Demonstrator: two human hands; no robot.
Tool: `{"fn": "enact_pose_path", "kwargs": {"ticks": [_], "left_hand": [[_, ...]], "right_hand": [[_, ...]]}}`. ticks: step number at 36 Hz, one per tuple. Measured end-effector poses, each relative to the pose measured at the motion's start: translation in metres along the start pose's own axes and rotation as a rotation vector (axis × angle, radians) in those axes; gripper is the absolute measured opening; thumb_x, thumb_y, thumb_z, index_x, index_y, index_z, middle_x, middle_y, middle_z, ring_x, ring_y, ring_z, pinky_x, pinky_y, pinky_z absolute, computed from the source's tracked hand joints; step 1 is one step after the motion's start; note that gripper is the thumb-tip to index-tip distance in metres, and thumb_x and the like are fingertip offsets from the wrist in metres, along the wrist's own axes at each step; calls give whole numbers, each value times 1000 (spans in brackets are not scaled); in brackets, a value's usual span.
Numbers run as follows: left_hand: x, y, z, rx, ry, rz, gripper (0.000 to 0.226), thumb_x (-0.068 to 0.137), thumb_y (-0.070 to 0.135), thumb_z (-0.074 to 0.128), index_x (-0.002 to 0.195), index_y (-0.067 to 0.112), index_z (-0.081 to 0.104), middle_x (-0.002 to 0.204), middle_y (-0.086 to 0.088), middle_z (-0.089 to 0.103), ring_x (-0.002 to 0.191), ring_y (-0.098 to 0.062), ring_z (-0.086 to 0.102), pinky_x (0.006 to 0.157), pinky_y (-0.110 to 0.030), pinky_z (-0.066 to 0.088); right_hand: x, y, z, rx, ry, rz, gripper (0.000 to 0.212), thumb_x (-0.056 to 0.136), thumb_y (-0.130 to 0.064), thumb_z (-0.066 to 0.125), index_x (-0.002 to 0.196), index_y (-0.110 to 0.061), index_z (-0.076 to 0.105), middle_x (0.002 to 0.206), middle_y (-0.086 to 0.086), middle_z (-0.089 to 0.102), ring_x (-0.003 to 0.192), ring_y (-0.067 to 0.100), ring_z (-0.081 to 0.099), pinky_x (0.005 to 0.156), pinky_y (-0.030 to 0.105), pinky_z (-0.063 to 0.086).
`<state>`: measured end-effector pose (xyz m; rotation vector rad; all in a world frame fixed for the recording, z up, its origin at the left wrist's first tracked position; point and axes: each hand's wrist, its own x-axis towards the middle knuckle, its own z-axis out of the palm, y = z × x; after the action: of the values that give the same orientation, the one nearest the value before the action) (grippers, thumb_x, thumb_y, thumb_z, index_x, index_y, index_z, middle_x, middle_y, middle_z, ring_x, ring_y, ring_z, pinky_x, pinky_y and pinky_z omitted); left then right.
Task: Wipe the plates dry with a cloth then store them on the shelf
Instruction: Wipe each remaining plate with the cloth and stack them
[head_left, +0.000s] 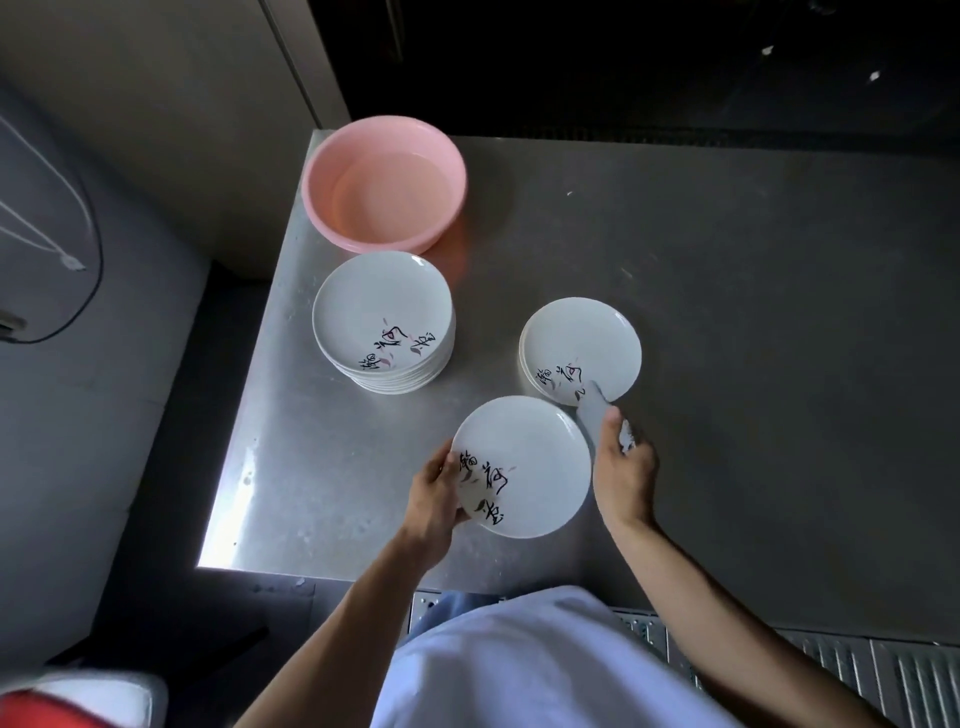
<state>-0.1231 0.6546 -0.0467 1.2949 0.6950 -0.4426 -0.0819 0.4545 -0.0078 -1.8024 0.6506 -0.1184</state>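
Observation:
My left hand (434, 493) grips the left rim of a white plate (535, 462) with black brush lettering, held above the steel table (753, 312). My right hand (621, 467) holds a pale cloth (595, 410) at the plate's right edge. A tall stack of matching plates (379, 306) stands further back on the left. A low stack of the same plates (587, 338) sits on the right, just beyond the cloth.
A pink plastic basin (384, 182) stands at the table's back left corner, touching the tall stack's far side. The table's left edge drops to a dark floor. A metal grate (831, 665) runs along the front, beside my body.

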Motion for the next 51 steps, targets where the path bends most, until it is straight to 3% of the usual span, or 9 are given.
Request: {"fn": "enact_pose_path", "kwargs": {"ticks": [6, 9, 16, 25, 31, 38, 42, 46, 51], "left_hand": [[-6, 1, 15, 30, 1, -27, 34, 113, 30, 40, 139, 30, 62, 126, -11, 71, 108, -24, 70, 73, -42, 62], [-8, 8, 29, 21, -42, -17, 33, 113, 29, 39, 134, 29, 65, 119, -9, 75, 103, -24, 72, 72, -40, 61], [2, 26, 29, -99, 37, 22, 32, 113, 26, 39, 132, 27, 65, 121, -8, 75, 107, -26, 73, 68, -37, 61], [6, 33, 50, 6, -14, 82, 37, 114, 29, 37, 145, 26, 56, 128, -11, 70, 117, -35, 68, 76, -42, 63], [16, 45, 73, -5, -60, 122, 33, 113, 29, 40, 133, 21, 65, 120, -10, 75, 112, -33, 72, 79, -49, 64], [60, 65, 96, 7, 137, 218, 34, 111, 31, 40, 107, 51, 67, 102, 14, 73, 100, -21, 68, 76, -58, 60], [82, 71, 111, 48, 165, 213, 48, 111, 30, 38, 93, 65, 65, 94, 8, 67, 93, -22, 63, 80, -65, 57], [94, 75, 123, 88, 178, 202, 41, 112, 27, 37, 100, 58, 63, 105, 7, 66, 100, -22, 64, 78, -55, 62], [103, 73, 133, 64, 164, 175, 25, 111, 32, 40, 124, 39, 60, 120, 1, 66, 106, -20, 64, 75, -46, 61]], "right_hand": [[-1, 17, 28, -350, -342, -695, 32, 107, -19, 46, 131, -22, 66, 113, -12, 64, 101, 14, 60, 97, 19, 40], [-12, 31, 46, -806, -587, -663, 54, 107, -45, 16, 145, -29, 51, 143, -1, 54, 135, 25, 45, 115, 39, 29], [-10, 27, 8, -600, -988, -688, 59, 105, -56, 19, 147, -27, 49, 157, -10, 39, 150, 6, 23, 124, 29, 13], [30, 29, 5, -909, -705, -529, 92, 92, -72, -9, 157, -18, 29, 167, 4, 15, 154, 19, 5, 126, 43, 9], [30, 11, 15, -752, -806, -651, 55, 107, -46, 14, 155, -27, 35, 162, -11, 28, 151, 0, 11, 125, 27, 3], [38, 3, -27, -394, -531, -513, 28, 105, -32, 43, 106, -32, 71, 101, -38, 65, 99, -14, 60, 86, 18, 50], [41, 8, -38, -332, -477, -424, 39, 104, -21, 51, 70, -40, 55, 61, -29, 55, 56, -2, 55, 56, 15, 39], [44, 14, -42, -279, -449, -345, 44, 101, -42, 45, 60, -26, 45, 51, -1, 49, 47, 18, 52, 49, 40, 43], [46, 19, -44, -263, -495, -340, 47, 102, -37, 49, 58, -27, 36, 50, -9, 41, 48, 8, 40, 51, 33, 34]]}}
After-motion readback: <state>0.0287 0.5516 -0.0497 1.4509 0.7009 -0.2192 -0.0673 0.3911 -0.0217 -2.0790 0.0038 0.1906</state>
